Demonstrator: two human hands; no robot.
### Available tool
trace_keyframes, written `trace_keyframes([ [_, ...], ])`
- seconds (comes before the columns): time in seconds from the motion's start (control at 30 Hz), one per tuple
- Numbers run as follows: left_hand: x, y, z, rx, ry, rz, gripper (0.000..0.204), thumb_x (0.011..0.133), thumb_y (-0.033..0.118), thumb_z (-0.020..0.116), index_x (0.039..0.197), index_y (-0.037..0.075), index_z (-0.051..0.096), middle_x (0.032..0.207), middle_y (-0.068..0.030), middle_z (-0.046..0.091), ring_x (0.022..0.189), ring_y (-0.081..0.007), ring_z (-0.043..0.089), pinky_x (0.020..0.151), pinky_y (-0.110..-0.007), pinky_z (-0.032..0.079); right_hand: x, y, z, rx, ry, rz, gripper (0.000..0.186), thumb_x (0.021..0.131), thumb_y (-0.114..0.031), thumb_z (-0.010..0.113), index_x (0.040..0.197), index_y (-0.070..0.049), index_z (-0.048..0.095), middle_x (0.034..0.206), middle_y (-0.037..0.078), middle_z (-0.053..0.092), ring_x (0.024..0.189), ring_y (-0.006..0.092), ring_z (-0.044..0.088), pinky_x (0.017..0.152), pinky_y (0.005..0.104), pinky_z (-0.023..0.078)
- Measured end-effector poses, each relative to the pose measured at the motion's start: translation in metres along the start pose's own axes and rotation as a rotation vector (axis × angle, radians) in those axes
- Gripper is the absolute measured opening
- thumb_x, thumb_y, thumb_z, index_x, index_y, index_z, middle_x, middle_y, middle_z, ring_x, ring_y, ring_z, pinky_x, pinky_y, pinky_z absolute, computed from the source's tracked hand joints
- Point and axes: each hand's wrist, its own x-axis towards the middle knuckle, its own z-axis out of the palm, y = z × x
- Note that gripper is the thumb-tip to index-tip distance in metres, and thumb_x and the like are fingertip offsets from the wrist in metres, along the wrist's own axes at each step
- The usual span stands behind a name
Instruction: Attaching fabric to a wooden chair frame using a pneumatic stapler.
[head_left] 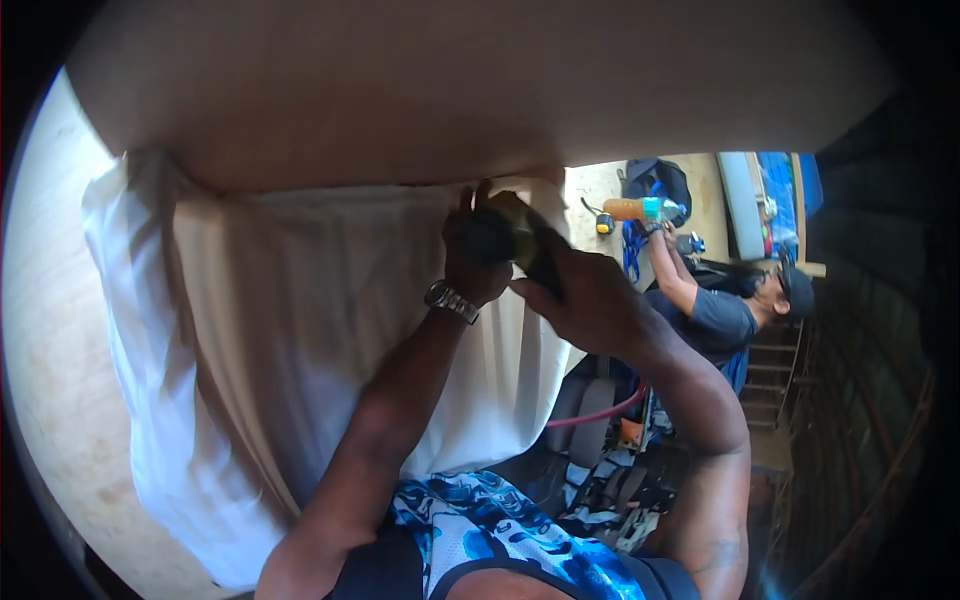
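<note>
My left hand (472, 268), a silver watch at its wrist, is closed around the front of a dark tool with an olive-yellow part (525, 235), its upper fingers rising toward the panel. My right hand (595, 300) grips the same tool from the right, thumb pointing left; shadow hides the tool's exact kind. Both hands are just below the lower edge of a brown wooden panel (470, 90), in front of white fabric (300, 330) that hangs in folds beneath it.
At the right a co-worker (710, 315) in a dark cap holds up a bottle of orange liquid (625, 208). Beside them are a yellow tape measure (604, 222), a dark bag (660, 178), a red hose (600, 410) and a ladder-like rack (770, 380). A pale board (50, 370) stands at the left.
</note>
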Motion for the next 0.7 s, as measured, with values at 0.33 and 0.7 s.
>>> trace_keyframes([
  [0.33,-0.007,-0.016,0.005,0.303,-0.206,-0.078,0.035,0.087,0.031,0.074,0.108,0.002,0.072,0.105,-0.0192,0.068,0.111,-0.0394,0.06,0.103,-0.053,0.039,0.039,0.019,0.024,-0.091,0.102,0.062,0.06,0.098,-0.037,0.067,0.136,0.006,0.047,0.11,0.032,0.068,0.101,0.047,0.071,0.087,0.0529,0.058],
  [0.7,0.004,0.019,0.002,0.219,-0.016,-0.07,0.053,0.09,0.027,0.068,0.137,0.004,0.058,0.13,-0.0179,0.063,0.138,-0.0404,0.043,0.118,-0.061,0.025,0.053,0.014,0.012,-0.141,0.111,0.092,0.061,0.099,-0.037,0.066,0.138,0.005,0.046,0.111,0.031,0.07,0.099,0.047,0.072,0.085,0.0517,0.06],
])
